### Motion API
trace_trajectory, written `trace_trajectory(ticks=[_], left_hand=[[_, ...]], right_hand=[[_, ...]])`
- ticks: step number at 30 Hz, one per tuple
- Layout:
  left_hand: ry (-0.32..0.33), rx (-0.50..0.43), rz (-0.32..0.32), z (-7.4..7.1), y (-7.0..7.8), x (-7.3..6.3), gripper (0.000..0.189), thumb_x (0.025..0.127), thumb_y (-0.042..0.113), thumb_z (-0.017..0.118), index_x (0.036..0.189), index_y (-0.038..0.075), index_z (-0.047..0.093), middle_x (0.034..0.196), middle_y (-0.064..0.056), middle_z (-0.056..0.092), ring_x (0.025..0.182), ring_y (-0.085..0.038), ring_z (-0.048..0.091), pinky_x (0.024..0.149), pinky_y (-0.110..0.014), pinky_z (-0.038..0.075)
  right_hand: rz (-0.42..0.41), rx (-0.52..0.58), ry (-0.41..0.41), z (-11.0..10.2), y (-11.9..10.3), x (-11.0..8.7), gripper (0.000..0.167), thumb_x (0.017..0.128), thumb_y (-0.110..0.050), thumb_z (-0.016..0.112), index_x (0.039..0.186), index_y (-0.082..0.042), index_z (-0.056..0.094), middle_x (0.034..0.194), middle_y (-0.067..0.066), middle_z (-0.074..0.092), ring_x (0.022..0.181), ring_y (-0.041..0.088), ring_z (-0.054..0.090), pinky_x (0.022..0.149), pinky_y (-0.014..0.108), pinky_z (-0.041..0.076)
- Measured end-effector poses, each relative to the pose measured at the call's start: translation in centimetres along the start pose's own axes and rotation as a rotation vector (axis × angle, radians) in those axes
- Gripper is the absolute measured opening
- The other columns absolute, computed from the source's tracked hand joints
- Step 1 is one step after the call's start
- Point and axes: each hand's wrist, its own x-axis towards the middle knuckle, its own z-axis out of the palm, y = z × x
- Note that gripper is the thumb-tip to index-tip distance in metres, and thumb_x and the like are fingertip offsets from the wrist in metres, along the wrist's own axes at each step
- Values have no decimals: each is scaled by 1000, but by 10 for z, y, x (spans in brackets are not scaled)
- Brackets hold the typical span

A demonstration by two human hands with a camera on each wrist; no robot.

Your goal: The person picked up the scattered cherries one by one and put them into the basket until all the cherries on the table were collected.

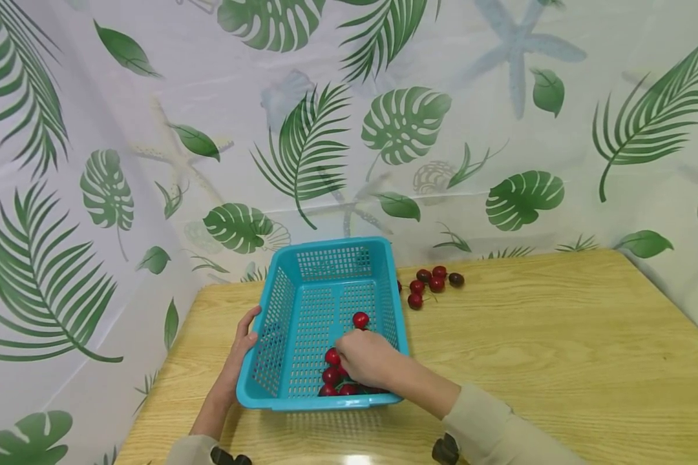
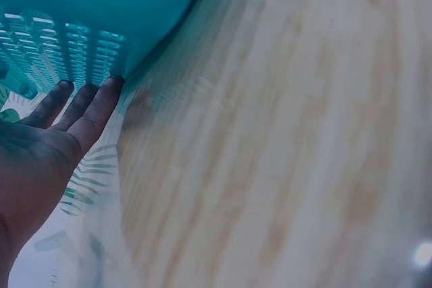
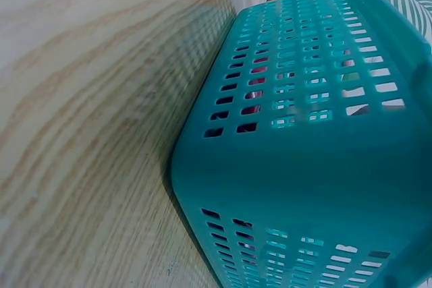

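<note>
Nearest are two pale sleeves (image 1: 500, 420), a small dark piece showing at each cuff, and beyond them the near rim of one blue perforated basket (image 1: 302, 403), which sits on a wood-grained table (image 1: 535, 349). Just inside that rim, in the corner on the person's right, lies a cluster of red cherries (image 1: 330, 375), some with green stems. The right hand (image 1: 368, 355) reaches over the basket's right side and down among them, its fingers bent downward; cherries lie just beside the fingers on their left and on the nearer side, and one more sits a little beyond the knuckles. The fingertips are hidden behind the hand, so I cannot tell whether they grasp a cherry. At least six cherries can be told apart in the basket; others may be covered by the hand. The left hand (image 1: 241, 342) is at the outside of the basket's left wall, and the left wrist view shows three fingers (image 2: 94, 116) extended rather straight, their tips at the perforated side, well apart from the fruit. Farther off, past the basket's right side, seven loose cherries (image 1: 436, 284) lie on the table, one of them partly hidden by the basket; two look darker than the rest. Behind everything hangs a white covering (image 1: 471, 123) printed with green leaves and pale starfish.
</note>
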Motion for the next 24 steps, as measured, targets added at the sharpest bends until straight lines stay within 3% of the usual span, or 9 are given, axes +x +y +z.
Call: trace_trajectory(ticks=[7,11,18,24], left_hand=[[-8,-13,6,0,0,-1,60,101,39,31,156,28,11,159,-18,13,136,-48,30,100,-53,38],[-12,-12,9,0,0,-1,60,101,39,31,156,27,10,159,-17,12,136,-48,30,100,-52,38],[-13,-13,16,0,1,-1,60,101,37,30,156,26,10,159,-17,13,136,-47,30,99,-50,40],[-5,-52,33,2,3,-1,58,102,31,31,156,23,11,159,-20,13,134,-50,32,96,-50,43]], right_hand=[[134,-134,5,-1,-3,-1,19,88,-3,62,71,-9,62,61,2,56,52,12,47,45,31,48],[170,-169,-2,0,-3,-1,21,87,-2,64,68,-10,61,59,2,56,51,12,47,46,33,49],[193,-318,-57,2,-6,-2,12,84,-6,70,72,-10,68,71,5,62,59,14,57,51,35,53],[128,-241,-40,3,-5,-3,17,80,0,65,68,-11,65,71,4,63,63,16,61,53,36,54]])
